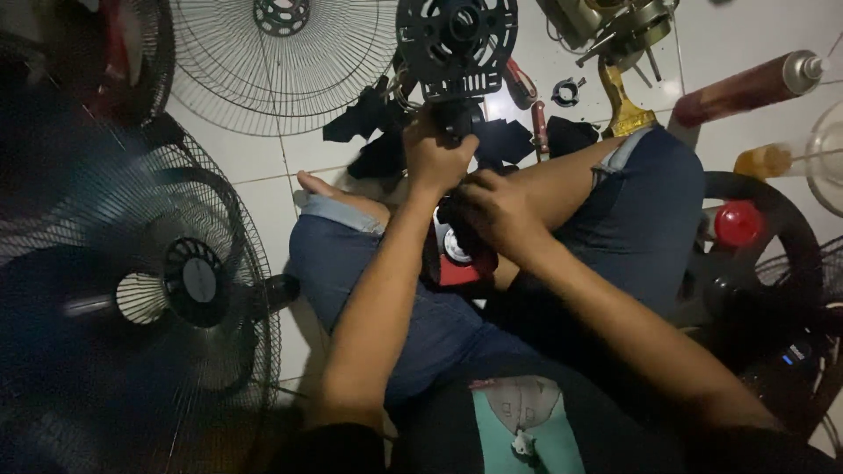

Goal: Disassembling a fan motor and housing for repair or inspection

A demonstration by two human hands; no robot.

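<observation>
Head view: left hand [436, 158] grips one black fan housing [457, 39]; right hand [496, 211] clasps its red base [458, 272].

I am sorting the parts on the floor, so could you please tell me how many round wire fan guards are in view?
2: one bare round wire fan guard lies on the white tiled floor at top centre; one dark guard encloses the fan at left. Others may be hidden at the right edge.

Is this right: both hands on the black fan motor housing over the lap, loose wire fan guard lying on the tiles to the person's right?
Not quite. The head view shows both the left hand and the right hand on the black fan motor housing, but the loose wire fan guard lies on the tiles to the person's left.
</observation>
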